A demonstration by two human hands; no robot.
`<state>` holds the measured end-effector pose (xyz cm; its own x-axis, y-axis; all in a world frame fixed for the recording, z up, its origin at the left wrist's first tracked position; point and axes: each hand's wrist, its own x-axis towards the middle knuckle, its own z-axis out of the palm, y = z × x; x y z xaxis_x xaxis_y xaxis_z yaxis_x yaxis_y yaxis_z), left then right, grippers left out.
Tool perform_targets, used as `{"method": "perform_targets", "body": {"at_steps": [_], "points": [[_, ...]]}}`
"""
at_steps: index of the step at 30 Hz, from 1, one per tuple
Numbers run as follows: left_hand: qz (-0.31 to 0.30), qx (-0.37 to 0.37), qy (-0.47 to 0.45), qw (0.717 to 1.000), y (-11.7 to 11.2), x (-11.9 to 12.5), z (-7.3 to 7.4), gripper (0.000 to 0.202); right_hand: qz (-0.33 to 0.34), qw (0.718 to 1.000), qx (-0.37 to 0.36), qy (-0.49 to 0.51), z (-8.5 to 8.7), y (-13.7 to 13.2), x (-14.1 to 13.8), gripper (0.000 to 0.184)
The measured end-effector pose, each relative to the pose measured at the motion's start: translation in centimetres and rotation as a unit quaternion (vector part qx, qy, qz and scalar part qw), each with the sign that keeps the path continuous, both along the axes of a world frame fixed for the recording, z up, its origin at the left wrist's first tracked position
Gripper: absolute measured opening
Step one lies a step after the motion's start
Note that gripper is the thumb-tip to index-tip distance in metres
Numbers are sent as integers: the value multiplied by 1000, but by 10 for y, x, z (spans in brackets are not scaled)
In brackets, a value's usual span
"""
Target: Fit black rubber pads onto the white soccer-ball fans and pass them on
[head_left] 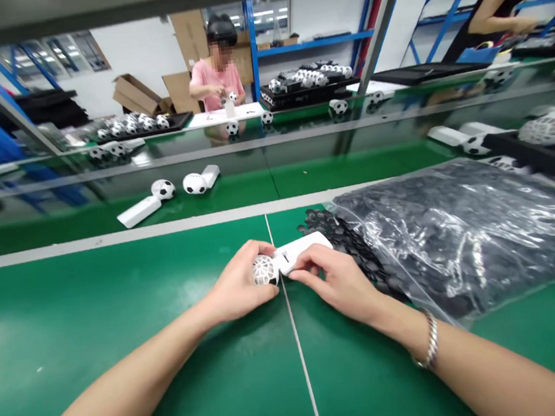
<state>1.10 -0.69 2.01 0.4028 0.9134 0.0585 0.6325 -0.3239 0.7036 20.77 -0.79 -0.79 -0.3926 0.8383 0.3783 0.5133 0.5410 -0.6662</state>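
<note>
I hold a small white handheld fan [302, 250] with a football-patterned round head over the green table [72, 338]. My left hand [241, 285] is curled around the round head at its left end. My right hand [333, 280] pinches the white handle near its middle, fingers closed on it. A bracelet sits on my right wrist. The fan lies almost level, handle pointing up and right.
A clear plastic bag [465, 233] full of small black parts lies right of my hands, some spilled at its mouth. Two finished football fans [166, 197] lie on the green conveyor beyond. A person in a pink shirt [217, 81] works at the far bench.
</note>
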Motion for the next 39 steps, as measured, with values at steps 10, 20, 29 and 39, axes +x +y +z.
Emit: {"method": "perform_targets", "body": {"at_steps": [10, 20, 29, 39], "points": [[148, 189, 66, 969, 193, 36, -2, 49, -153, 931, 93, -317, -11, 22, 23, 29], [214, 198, 237, 927, 233, -38, -3, 60, -142, 906, -6, -398, 0, 20, 19, 18], [154, 147, 308, 927, 196, -71, 11, 59, -166, 905, 5, -392, 3, 20, 21, 21], [139, 117, 361, 915, 4, -67, 51, 43, -149, 894, -13, -422, 11, 19, 19, 24]]}}
